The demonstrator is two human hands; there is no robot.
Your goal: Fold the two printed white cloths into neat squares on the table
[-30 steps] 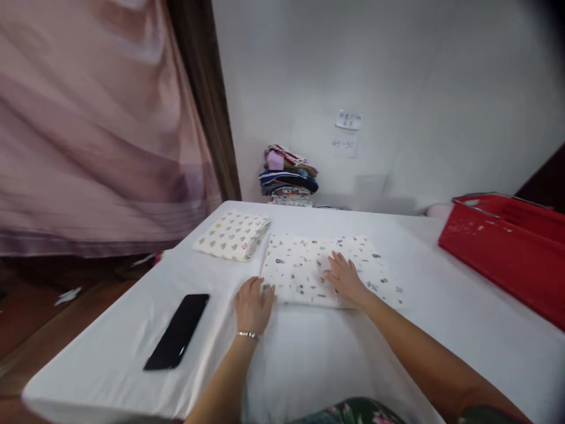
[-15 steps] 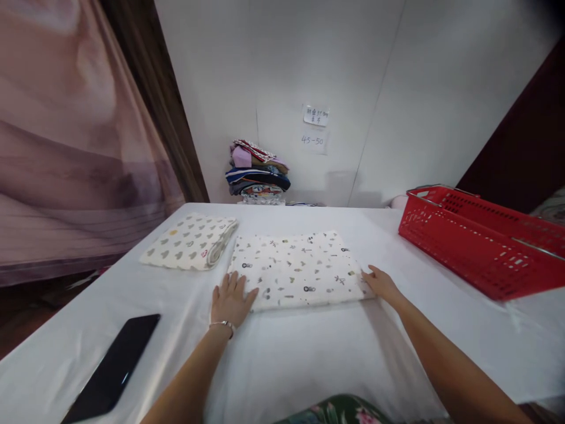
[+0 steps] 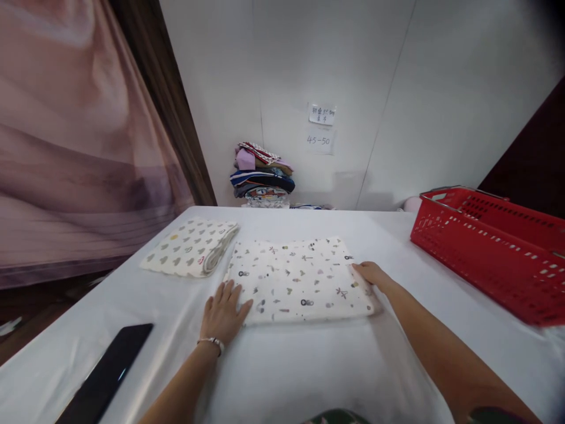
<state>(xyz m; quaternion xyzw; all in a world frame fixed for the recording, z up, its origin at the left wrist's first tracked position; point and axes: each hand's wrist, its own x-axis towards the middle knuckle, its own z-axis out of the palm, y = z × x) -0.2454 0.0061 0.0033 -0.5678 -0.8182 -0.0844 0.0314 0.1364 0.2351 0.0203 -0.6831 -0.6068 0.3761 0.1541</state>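
A folded white cloth with small printed motifs lies in front of me on the white table. My left hand rests with spread fingers over its near left corner. At the cloth's right edge, my right hand pinches the fabric, thumb on top and the other fingers mostly hidden; that edge looks slightly raised. Beyond my left hand sits a second folded cloth, cream with grey cloud-like prints, its layered edge facing right.
A black phone lies at the near left of the table. On the right stands a red perforated basket. A pile of folded textiles rises behind the table's far edge. Pink curtain hangs on the left.
My right hand has moved from the middle of the cloth to its right edge and closed on it. My left hand stays at the left corner. The view has shifted to the right.
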